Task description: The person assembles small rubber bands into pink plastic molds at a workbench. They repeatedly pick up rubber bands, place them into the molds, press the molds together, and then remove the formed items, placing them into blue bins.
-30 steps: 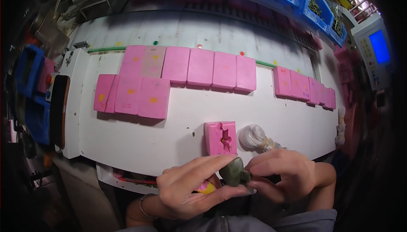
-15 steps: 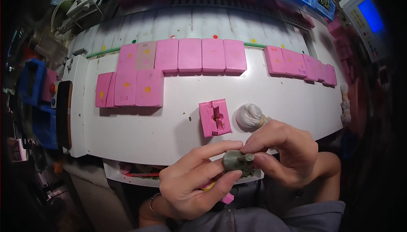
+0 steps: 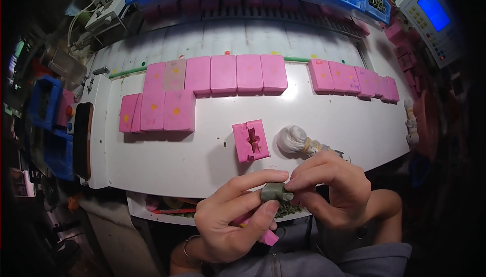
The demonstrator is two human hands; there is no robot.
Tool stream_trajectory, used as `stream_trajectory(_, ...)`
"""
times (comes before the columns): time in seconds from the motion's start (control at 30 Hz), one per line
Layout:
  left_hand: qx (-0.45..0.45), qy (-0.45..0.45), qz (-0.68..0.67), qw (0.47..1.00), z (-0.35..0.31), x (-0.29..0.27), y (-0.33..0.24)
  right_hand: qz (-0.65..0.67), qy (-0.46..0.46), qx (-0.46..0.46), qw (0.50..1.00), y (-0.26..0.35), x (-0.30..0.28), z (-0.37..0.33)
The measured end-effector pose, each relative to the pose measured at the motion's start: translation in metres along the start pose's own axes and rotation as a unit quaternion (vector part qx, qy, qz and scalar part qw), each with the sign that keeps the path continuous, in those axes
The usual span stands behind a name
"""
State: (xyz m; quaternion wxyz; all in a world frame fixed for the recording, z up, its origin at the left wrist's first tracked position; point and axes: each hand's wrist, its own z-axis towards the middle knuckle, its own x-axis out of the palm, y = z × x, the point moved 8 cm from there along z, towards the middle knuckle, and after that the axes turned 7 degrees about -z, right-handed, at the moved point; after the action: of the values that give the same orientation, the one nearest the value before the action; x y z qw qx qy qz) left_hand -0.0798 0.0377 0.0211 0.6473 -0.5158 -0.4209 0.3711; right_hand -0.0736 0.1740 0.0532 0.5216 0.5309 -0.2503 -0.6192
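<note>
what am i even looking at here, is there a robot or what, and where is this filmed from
No robot: these are a person's two bare hands. The view comes from a wide fisheye camera on their head, looking down, so straight edges bend near the rim.

The left hand holds a small dark green piece, with a pink-and-yellow item lower in the same hand. The right hand has its fingertips right at the green piece.

On the white table sit a hollowed pink block, a white bundle and rows of pink blocks.
</note>
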Motion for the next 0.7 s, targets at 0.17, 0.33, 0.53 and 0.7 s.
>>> stream_trajectory(0.17,-0.013,-0.032,-0.017,0.999,-0.002,0.001,0.001,-0.014,0.003,-0.008,1.0,-0.003,0.002,-0.002)
stream_trajectory(0.33,-0.069,0.048,0.125,0.989,-0.014,-0.002,0.03,-0.11,0.031,0.033,0.993,-0.02,-0.001,-0.007)
stream_trajectory(0.53,-0.155,-0.007,0.167,0.974,-0.028,-0.02,0.058,-0.153,-0.011,0.1,0.983,-0.056,-0.016,-0.016)
stream_trajectory(0.7,-0.107,-0.035,0.055,0.992,-0.024,-0.031,0.058,-0.209,0.017,0.053,0.976,-0.051,-0.002,-0.014)
